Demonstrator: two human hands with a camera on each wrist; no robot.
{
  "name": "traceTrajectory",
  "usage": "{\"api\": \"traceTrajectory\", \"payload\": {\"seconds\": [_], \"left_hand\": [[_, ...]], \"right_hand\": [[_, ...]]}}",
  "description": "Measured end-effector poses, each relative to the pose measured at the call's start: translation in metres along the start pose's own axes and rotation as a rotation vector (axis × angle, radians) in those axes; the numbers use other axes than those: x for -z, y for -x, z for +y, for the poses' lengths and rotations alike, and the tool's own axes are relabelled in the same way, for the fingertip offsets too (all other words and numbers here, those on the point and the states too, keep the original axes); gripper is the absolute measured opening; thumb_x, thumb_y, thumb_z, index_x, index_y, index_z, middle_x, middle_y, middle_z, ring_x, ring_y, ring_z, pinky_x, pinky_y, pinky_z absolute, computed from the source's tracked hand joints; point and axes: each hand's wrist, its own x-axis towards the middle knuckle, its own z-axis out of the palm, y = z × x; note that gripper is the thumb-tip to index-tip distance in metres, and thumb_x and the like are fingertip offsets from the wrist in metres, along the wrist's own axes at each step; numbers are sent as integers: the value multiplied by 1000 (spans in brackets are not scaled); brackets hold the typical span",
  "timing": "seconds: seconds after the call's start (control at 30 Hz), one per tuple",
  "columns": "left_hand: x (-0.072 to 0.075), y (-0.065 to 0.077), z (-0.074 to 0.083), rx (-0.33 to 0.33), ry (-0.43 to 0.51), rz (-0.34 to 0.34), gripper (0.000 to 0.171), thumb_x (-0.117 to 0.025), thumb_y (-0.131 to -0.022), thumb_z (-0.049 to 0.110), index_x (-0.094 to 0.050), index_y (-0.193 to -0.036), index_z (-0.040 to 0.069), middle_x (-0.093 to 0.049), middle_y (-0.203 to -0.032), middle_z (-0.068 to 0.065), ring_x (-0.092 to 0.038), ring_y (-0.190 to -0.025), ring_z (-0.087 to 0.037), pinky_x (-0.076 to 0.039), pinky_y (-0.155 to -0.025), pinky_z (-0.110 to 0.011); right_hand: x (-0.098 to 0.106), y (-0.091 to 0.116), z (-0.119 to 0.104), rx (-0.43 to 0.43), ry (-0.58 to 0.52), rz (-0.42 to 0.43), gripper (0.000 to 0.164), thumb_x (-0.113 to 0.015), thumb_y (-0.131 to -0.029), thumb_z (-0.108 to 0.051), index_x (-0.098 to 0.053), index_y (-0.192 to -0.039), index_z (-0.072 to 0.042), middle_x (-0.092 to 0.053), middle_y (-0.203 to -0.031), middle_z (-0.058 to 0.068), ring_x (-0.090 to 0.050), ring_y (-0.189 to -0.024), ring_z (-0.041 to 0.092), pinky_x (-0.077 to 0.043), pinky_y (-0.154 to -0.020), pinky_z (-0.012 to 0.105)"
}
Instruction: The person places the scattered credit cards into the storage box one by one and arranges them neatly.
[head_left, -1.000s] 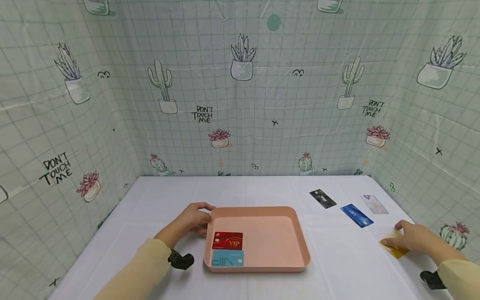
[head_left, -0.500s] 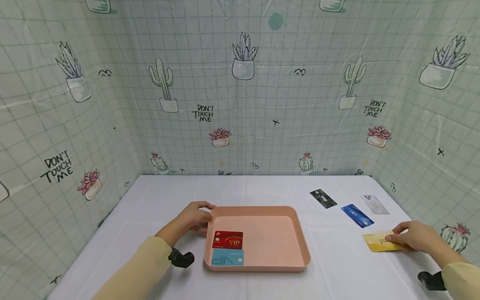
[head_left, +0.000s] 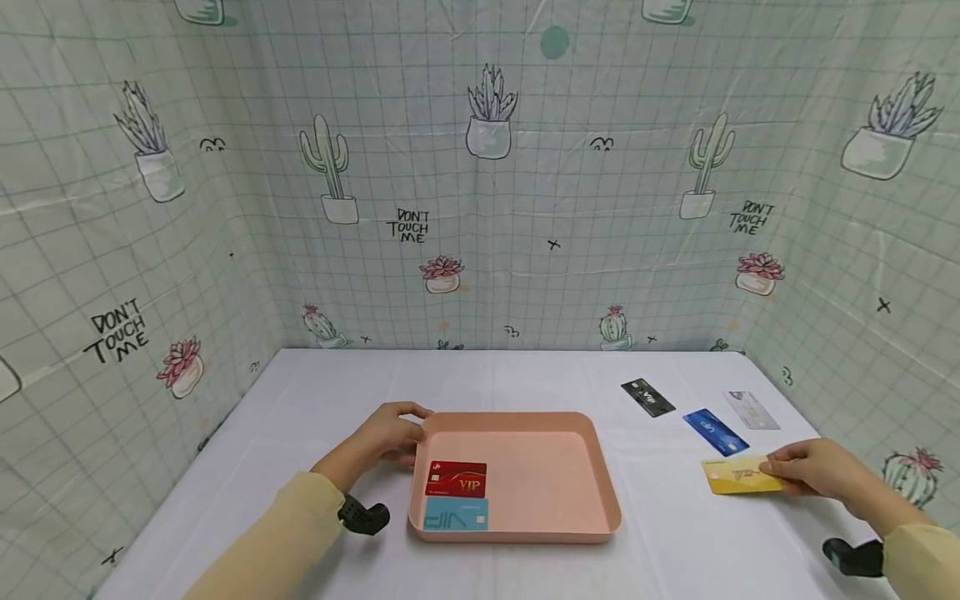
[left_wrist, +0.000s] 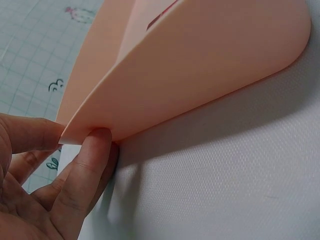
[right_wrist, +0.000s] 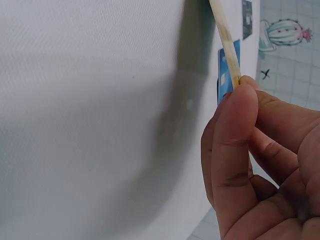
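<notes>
The right hand (head_left: 821, 475) pinches the yellow card (head_left: 731, 477) by one end between thumb and fingertips, drawn together to the card's thickness, with the other fingers curled in toward the palm. The yellow card is held just above the counter (head_left: 525, 379) (the right wrist view catches it almost edge-on, its shadow beside it), to the right of the tray (head_left: 540, 479) and well apart from it. The left hand (head_left: 382, 437) holds the tray by its far left corner, fingers partly bent and a little spread, one fingertip pressed against the outside of the wall. The tray is pink and sits flat on the counter. In its left part, toward the near side, lie the red card (head_left: 457, 480) and the teal card (head_left: 455, 514), edge to edge, red on the far side. Just beyond the yellow card lies the blue card (head_left: 716, 432), slanted; the pale card (head_left: 752, 410) is beyond it to the right, the black card (head_left: 648, 397) beyond it to the left. A cactus-print backdrop (head_left: 375, 275) rises behind the counter.
</notes>
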Motion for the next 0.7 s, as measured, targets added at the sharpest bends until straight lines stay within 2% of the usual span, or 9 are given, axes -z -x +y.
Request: {"api": "traceTrajectory", "payload": {"seconds": [0.17,0.7], "left_hand": [[0,0,1,-8,-4,4,40,-66,-91,4,-67,-130,8,-70,-108,-16,-68,-83,-21,-63,-61,-31],[0,1,0,-11,-1,6,39,-66,-92,4,-67,-130,7,-70,-108,-16,-68,-83,-21,-63,-61,-32]], "right_hand": [[-3,1,-1,-2,-38,-13,49,-68,-101,-27,-61,-118,18,-65,-91,-1,-60,-77,15,-53,-66,22],[-5,-8,-8,-36,-175,-80,52,-67,-102,-27,-58,-125,18,-66,-98,5,-62,-82,17,-58,-73,22]]}}
